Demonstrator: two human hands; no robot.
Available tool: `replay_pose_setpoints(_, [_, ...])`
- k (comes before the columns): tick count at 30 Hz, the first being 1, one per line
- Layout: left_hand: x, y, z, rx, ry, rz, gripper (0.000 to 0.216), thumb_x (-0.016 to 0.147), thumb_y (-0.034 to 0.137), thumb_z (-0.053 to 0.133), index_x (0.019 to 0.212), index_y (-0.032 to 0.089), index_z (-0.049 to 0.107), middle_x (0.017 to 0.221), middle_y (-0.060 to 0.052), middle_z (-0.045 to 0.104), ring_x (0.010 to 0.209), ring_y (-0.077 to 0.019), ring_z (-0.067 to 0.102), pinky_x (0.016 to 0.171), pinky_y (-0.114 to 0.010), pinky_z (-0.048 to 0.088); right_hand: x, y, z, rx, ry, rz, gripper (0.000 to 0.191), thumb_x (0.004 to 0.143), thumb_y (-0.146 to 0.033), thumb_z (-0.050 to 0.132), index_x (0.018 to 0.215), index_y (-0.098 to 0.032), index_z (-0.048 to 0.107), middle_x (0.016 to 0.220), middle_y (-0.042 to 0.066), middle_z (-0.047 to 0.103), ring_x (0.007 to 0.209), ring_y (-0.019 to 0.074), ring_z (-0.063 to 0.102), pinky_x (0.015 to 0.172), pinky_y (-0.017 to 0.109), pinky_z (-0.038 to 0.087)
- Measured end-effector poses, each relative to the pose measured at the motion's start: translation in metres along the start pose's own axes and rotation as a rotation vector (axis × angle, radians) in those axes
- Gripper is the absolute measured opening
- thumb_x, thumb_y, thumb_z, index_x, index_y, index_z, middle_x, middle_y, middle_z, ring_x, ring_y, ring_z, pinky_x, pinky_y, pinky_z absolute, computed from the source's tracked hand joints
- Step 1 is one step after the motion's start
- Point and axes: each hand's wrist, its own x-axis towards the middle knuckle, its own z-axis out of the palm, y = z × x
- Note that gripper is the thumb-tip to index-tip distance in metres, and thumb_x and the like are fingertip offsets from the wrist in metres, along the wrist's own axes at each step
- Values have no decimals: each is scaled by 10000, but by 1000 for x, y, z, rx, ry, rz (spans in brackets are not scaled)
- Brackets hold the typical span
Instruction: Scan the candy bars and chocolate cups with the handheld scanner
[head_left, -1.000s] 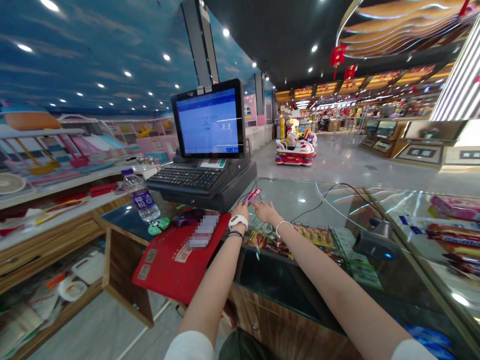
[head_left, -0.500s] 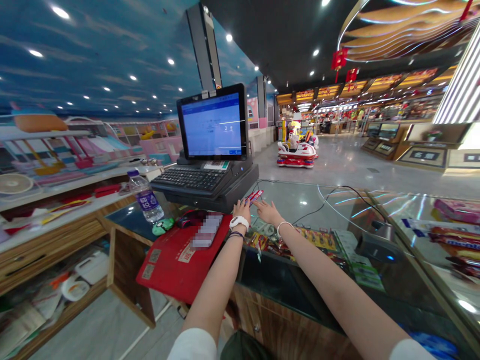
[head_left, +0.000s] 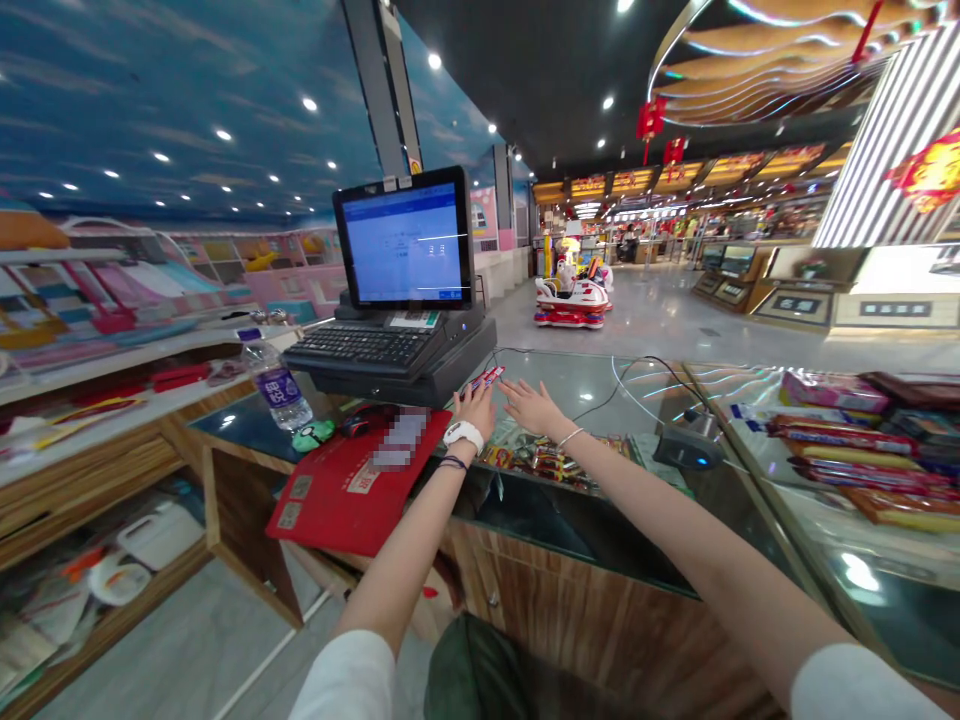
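My left hand [head_left: 474, 408], with a white watch [head_left: 463, 436] and a dark band on its wrist, rests over a small red wrapped packet [head_left: 492, 376] on the glass counter. Its fingers are stretched out and partly cover the packet; the packet's exact kind cannot be made out. Just to the right, my right hand [head_left: 534, 407] has its fingers spread and holds nothing. Its fingertips point at the packet's right end. A pale bracelet [head_left: 571, 437] circles that wrist. Behind my left hand stands a touchscreen till [head_left: 405, 240] with a black keyboard [head_left: 361, 346].
Left of my hands are a red folder [head_left: 330, 510], a blurred-out flat item [head_left: 401, 438], a black mouse [head_left: 367, 420] and a water bottle [head_left: 276, 385]. A black scanner [head_left: 690, 440] with a cable stands at right. Wrapped snacks [head_left: 847, 440] lie further right.
The view has swung slightly to the right. Both hands have shifted a little right over the counter, my left hand covering more of the red packet. The packet seems to stay in place.
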Motion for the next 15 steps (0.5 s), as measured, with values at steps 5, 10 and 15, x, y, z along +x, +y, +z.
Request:
replay_pose_setpoints(5, [-24,38,-19,-31,32,73,545,979,308,357,1519,244,345,1628,-55,268,1512,-302,188,1223,-577,150,-40,7,-27,-58,70,-18,609,982,-289,353,1573,-240,215,1633,42,228,1503,296,207,1194,614,153])
replay_pose_setpoints(10, [-43,81,-32,-89,70,163,558,987,334,339,1534,229,323,1623,-58,278,1515,-302,177,1225,-573,146,-88,23,-50,-95,146,12,643,952,-261,372,1572,-190,218,1632,41,232,1504,289,204,1211,580,128])
replay_pose_setpoints(15, [-56,126,-41,-135,65,262,563,994,337,334,1542,217,300,1628,-52,261,1517,-298,167,1226,-575,151,-137,45,-68,-120,193,91,651,949,-269,375,1573,-179,213,1635,31,224,1506,287,197,1217,565,104])
